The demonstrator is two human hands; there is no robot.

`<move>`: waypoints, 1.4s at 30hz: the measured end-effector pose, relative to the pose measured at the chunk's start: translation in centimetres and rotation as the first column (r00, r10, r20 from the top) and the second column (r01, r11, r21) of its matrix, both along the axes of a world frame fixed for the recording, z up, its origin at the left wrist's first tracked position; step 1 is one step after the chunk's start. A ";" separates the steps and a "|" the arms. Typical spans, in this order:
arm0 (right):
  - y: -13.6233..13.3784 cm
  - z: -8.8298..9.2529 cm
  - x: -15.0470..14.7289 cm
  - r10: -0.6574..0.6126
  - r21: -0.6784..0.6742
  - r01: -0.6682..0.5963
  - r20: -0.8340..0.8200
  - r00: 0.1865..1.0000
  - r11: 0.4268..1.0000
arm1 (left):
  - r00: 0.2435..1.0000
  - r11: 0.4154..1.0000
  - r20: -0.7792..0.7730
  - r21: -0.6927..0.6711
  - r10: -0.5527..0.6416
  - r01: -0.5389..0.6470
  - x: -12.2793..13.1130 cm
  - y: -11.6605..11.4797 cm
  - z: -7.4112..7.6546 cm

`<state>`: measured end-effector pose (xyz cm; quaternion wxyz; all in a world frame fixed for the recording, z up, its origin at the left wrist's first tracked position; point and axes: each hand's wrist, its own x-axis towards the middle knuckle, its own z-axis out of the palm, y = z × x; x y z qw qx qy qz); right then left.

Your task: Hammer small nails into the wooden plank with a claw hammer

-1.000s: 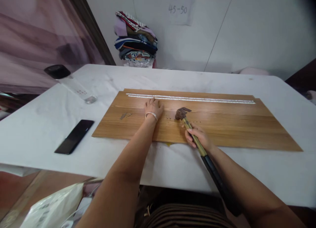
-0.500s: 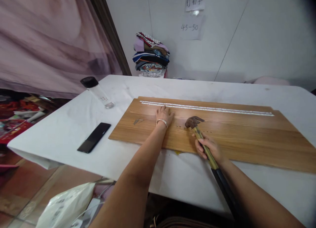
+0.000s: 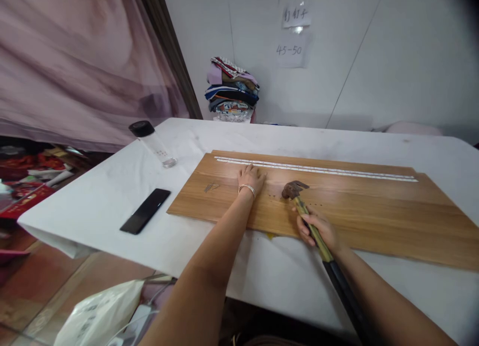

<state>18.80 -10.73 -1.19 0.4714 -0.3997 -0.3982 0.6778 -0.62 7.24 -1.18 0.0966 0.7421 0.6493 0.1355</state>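
Against the frame from a second back, my view has swung left and lifted: the board and table sit lower in the picture, and a handwritten sheet [image 3: 296, 15] has come in above the one reading "45-50" [image 3: 291, 51] on the wall. Set against the board itself, I make out little change. The claw hammer [image 3: 327, 256] has its head over the same stretch of the row of dark specks [image 3: 274, 195], and my left hand [image 3: 250, 177] lies in the same spot, though the far end of the grip has slipped below the bottom edge of my view.

The hammer is above the middle of the wood-grain board [image 3: 374, 211], in my right hand [image 3: 322, 227], whose fingers are wrapped round the yellowish part of the handle a little below the head. Its long axis slants from the head, at upper left, down to the black grip at lower right, beside my right forearm. The claw points to the right and the striking end left, turned down toward the board; I cannot tell whether it touches.

My left hand is palm down on the board with fingers spread, its tips at the two white strips [image 3: 318, 170]. To its left lie several loose nails [image 3: 211, 187], with a black phone [image 3: 145, 211] and a tilted-looking clear bottle [image 3: 157, 149] further left on the white-covered table [image 3: 90, 191].
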 end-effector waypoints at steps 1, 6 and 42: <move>0.0 0.0 0.0 0.003 -0.004 -0.003 0.001 1.000 1.000 | 1.000 1.000 0.001 0.001 0.001 -0.001 0.0 0.0 0.0; -0.1 0.0 0.0 -0.026 0.004 0.026 -0.006 1.000 1.000 | 1.000 1.000 0.003 0.007 -0.003 0.003 0.1 0.1 -0.1; -0.2 0.4 0.2 -0.006 0.010 0.005 0.051 0.999 1.000 | 1.000 1.000 0.022 -0.026 0.000 0.000 0.3 0.0 0.5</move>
